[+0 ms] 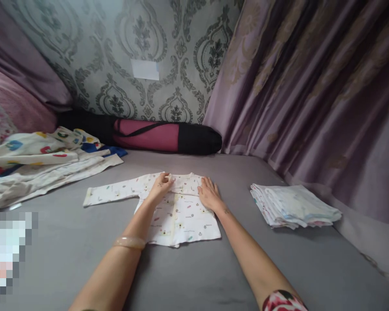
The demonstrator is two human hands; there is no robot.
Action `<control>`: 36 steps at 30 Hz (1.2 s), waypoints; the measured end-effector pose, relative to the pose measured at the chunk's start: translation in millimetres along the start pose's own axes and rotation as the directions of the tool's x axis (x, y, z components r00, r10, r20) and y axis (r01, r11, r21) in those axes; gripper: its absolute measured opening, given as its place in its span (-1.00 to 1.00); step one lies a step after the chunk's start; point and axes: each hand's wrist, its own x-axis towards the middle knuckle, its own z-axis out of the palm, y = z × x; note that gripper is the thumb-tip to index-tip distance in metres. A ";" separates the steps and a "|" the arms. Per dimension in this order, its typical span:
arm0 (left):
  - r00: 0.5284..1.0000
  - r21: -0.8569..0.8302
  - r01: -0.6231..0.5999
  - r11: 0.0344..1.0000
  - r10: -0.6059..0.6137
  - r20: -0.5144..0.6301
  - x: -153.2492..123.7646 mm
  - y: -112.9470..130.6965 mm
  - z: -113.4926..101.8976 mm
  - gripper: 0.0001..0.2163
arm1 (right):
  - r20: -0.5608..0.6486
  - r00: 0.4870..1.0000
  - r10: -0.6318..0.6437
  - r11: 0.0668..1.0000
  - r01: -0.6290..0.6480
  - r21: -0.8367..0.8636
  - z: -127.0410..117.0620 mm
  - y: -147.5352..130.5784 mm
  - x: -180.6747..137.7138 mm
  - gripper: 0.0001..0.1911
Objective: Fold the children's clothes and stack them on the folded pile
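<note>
A small white baby shirt (191, 220) with a tiny print and pale yellow trim lies spread on the grey sheet. Its left-hand sleeve (113, 192) reaches out straight, while the other sleeve (186, 185) is folded across the chest. My left hand (161, 185), a bangle on its wrist, is closed on the folded sleeve's end near the collar; the fingertips are partly hidden. Flat on the shirt's right shoulder edge, at the fold, rests my right hand (210, 194) with its fingers stretched out.
To the right sits a stack of folded clothes (294, 205). Loose printed clothes (58, 155) are heaped at the left. A long black and maroon bag (149, 136) lies along the wall, beside purple curtains (262, 86). A blurred patch (6, 250) covers the lower left.
</note>
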 end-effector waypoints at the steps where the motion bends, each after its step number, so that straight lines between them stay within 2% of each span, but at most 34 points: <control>1: 1.000 0.034 -0.004 0.999 0.005 -0.019 0.1 -0.7 -0.1 -0.58 | 0.003 1.000 0.001 1.000 -0.001 -0.014 0.3 0.4 -0.4 -0.39; 6: 0.987 0.277 -0.109 0.955 0.137 -0.085 3.6 -8.3 -1.4 -0.51 | 0.007 1.000 0.015 1.000 -0.015 -0.017 2.3 0.1 -1.3 -0.37; 10: 0.968 0.439 -0.199 0.876 0.245 -0.048 6.5 -12.9 -2.1 -0.48 | 0.029 0.999 0.035 0.999 -0.034 -0.028 2.1 -2.0 -1.3 -0.37; 16: 0.943 0.539 -0.278 0.795 0.333 -0.004 7.1 -16.2 0.3 -0.47 | 0.053 0.998 0.039 0.996 -0.034 -0.084 -3.2 -3.0 3.0 -0.38; 22: 0.958 0.574 -0.222 0.788 0.285 -0.020 8.8 -18.2 -0.7 -0.56 | 0.088 0.995 0.035 0.995 -0.027 -0.091 -20.7 -6.5 13.6 -0.47; 24: 0.962 0.574 -0.213 0.791 0.274 -0.020 9.5 -18.1 -2.6 -0.57 | 0.065 0.997 0.029 0.995 -0.023 -0.095 -21.9 -11.8 14.3 -0.48; 30: 0.978 0.602 -0.155 0.783 0.209 -0.020 2.3 -6.9 -7.5 -0.61 | -0.007 1.000 0.017 0.998 -0.017 -0.060 -1.0 -33.3 14.3 -0.34; 36: 0.996 0.657 -0.035 0.753 0.084 -0.043 2.3 6.9 -16.6 -0.56 | -0.052 0.996 0.072 0.994 -0.076 -0.076 12.2 -34.9 19.5 -0.26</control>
